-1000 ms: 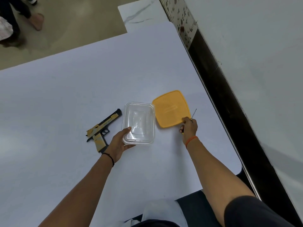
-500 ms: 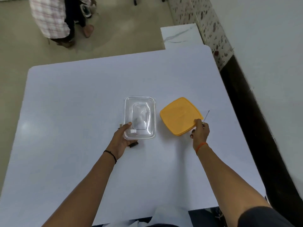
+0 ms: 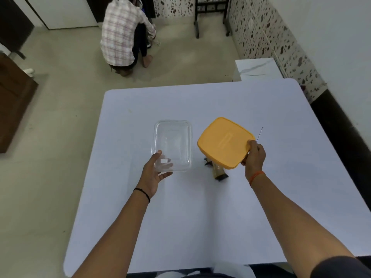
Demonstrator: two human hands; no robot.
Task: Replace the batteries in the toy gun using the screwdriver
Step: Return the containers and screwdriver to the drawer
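Gripping the near end of a clear container [image 3: 172, 144] near the desk's [image 3: 200, 217] middle is the left hand [image 3: 153, 173], while the right hand [image 3: 254, 155] is pinching an orange lid [image 3: 223, 142] and the screwdriver [image 3: 259, 134]; the toy gun [image 3: 217, 172] is lying beneath the lid, mostly hidden.

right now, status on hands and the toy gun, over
Left hand holds clear container. Right hand grips orange lid plus screwdriver. Toy gun on table, mostly hidden under the lid.
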